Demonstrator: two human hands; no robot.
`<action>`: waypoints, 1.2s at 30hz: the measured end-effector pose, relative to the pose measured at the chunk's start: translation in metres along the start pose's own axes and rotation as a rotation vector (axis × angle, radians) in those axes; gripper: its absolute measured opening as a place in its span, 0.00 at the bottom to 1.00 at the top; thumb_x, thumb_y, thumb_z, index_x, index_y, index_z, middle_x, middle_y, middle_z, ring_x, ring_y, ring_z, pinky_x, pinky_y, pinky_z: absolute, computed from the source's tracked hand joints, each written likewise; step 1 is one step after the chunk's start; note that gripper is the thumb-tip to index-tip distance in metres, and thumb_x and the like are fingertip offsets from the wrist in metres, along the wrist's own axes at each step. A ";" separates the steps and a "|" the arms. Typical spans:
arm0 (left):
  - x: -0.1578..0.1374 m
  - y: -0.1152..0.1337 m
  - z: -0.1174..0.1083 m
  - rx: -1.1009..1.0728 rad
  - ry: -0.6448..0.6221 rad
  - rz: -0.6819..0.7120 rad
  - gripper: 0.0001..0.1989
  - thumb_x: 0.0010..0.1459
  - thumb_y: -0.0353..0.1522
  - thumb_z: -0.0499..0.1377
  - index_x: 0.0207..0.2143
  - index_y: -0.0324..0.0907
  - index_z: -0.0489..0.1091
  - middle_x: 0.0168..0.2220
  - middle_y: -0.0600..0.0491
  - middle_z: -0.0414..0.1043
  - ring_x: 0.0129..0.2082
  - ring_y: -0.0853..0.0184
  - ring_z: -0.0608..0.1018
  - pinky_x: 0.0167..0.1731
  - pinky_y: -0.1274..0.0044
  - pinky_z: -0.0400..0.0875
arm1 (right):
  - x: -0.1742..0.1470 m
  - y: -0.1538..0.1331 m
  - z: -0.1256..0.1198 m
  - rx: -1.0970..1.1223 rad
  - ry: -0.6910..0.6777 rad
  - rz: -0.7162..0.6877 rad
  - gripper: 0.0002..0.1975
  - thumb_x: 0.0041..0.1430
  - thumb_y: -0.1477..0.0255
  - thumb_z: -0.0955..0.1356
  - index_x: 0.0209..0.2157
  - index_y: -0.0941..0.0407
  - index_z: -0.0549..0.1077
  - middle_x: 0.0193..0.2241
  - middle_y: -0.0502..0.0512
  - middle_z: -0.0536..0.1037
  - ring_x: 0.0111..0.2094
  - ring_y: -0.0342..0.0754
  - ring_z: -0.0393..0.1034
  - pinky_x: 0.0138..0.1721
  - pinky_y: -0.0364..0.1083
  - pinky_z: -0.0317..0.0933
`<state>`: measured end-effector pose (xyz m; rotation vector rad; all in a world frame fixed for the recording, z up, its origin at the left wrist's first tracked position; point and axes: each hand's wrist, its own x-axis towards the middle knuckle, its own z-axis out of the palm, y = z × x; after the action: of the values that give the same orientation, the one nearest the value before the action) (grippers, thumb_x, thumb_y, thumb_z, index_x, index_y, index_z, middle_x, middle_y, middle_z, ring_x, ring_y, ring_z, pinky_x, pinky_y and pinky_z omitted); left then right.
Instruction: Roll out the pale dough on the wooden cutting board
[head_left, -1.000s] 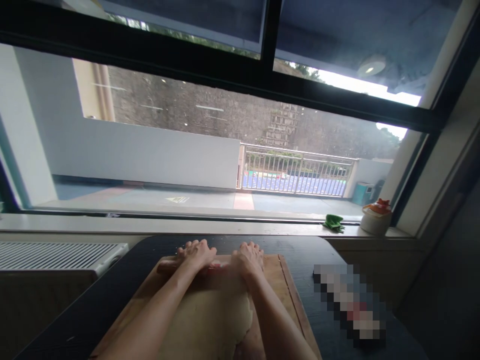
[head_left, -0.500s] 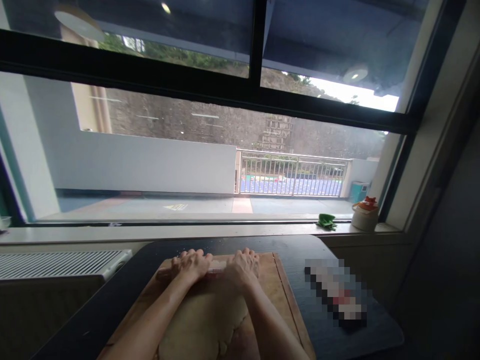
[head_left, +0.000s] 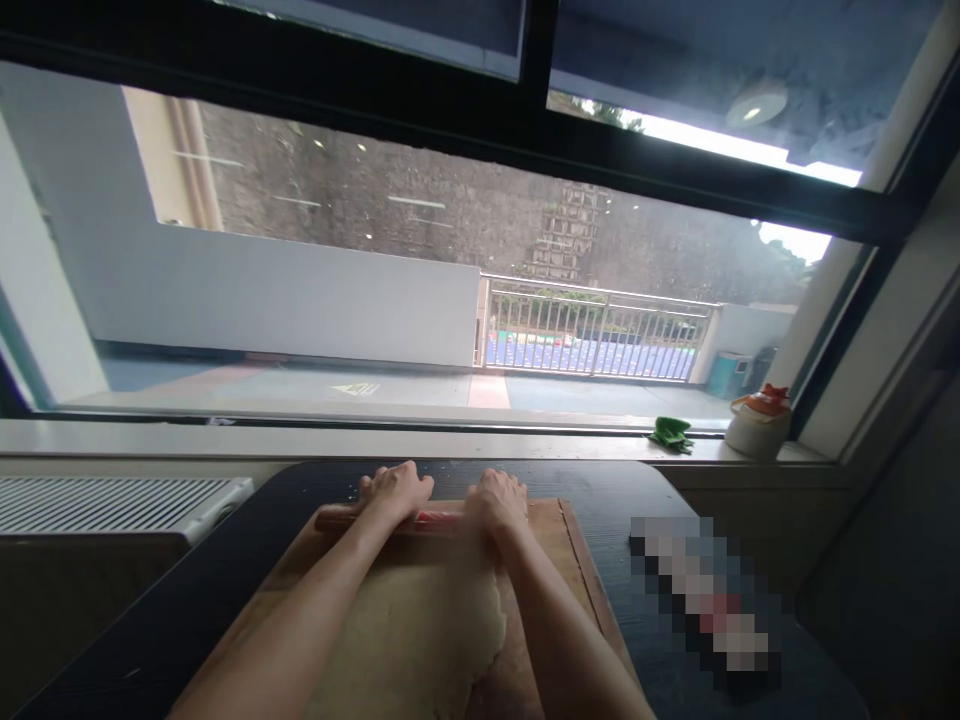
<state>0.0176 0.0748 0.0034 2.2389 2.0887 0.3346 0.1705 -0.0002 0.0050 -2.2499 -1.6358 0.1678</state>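
Note:
A reddish rolling pin (head_left: 435, 520) lies crosswise near the far edge of a wooden board (head_left: 581, 590). My left hand (head_left: 394, 492) is closed over it, with its knuckles up and fingers curled over the far side. On the other side of the pin's middle, my right hand (head_left: 499, 502) grips it the same way, partly blurred. Between my forearms a sheet of pale rolled dough (head_left: 409, 620) spreads over the board toward me. Its right edge is uneven, and my left forearm covers its left side.
The board rests on a dark table (head_left: 247, 560) with rounded corners. A pixelated item (head_left: 705, 600) lies right of the board. On the windowsill (head_left: 487, 445) are a green crumpled thing (head_left: 671, 434) and a white container with an orange top (head_left: 759, 425). A radiator (head_left: 127, 505) stands left.
Both hands have pushed the rolling pin away from me, closer to the board's far edge. The head view has tilted down a little, so the window sits higher.

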 end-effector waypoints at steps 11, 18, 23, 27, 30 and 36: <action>-0.036 -0.003 -0.003 -0.004 0.081 -0.044 0.22 0.52 0.42 0.47 0.41 0.42 0.72 0.47 0.43 0.71 0.50 0.51 0.68 0.48 0.60 0.56 | -0.030 -0.004 -0.004 -0.013 0.038 0.008 0.17 0.57 0.65 0.59 0.39 0.58 0.74 0.42 0.63 0.73 0.47 0.58 0.64 0.46 0.54 0.53; -0.054 -0.005 -0.007 -0.003 0.125 -0.042 0.23 0.53 0.42 0.45 0.43 0.42 0.71 0.47 0.41 0.71 0.50 0.50 0.68 0.48 0.60 0.55 | -0.048 -0.004 -0.007 -0.007 0.080 -0.021 0.18 0.59 0.64 0.58 0.39 0.57 0.74 0.42 0.63 0.73 0.46 0.57 0.63 0.46 0.53 0.53; -0.048 -0.005 -0.006 -0.002 0.098 -0.046 0.22 0.53 0.43 0.46 0.41 0.42 0.72 0.47 0.41 0.71 0.51 0.50 0.68 0.48 0.60 0.56 | -0.042 -0.003 -0.004 -0.005 0.069 -0.012 0.18 0.59 0.64 0.58 0.40 0.57 0.74 0.42 0.63 0.73 0.46 0.58 0.63 0.46 0.54 0.53; -0.035 -0.002 -0.005 -0.007 0.070 -0.053 0.22 0.51 0.43 0.48 0.40 0.42 0.72 0.46 0.42 0.72 0.50 0.51 0.68 0.47 0.60 0.57 | -0.028 -0.003 -0.001 -0.001 0.047 0.000 0.17 0.58 0.64 0.58 0.39 0.57 0.74 0.42 0.63 0.73 0.47 0.59 0.63 0.47 0.55 0.53; -0.023 0.001 -0.005 -0.011 0.055 -0.046 0.22 0.51 0.43 0.48 0.42 0.42 0.72 0.47 0.42 0.71 0.50 0.51 0.69 0.47 0.60 0.58 | -0.016 -0.002 -0.001 0.002 0.033 -0.003 0.17 0.58 0.65 0.58 0.39 0.58 0.73 0.43 0.63 0.73 0.47 0.58 0.63 0.47 0.55 0.52; -0.005 0.002 -0.005 -0.015 0.020 -0.012 0.24 0.50 0.42 0.48 0.44 0.42 0.71 0.46 0.41 0.72 0.49 0.50 0.70 0.45 0.61 0.61 | 0.000 0.000 -0.003 0.011 -0.004 0.004 0.17 0.58 0.66 0.59 0.42 0.58 0.72 0.44 0.64 0.72 0.47 0.57 0.64 0.46 0.52 0.54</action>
<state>0.0188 0.0697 0.0079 2.2235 2.1009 0.3717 0.1711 -0.0007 0.0078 -2.2457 -1.6291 0.1827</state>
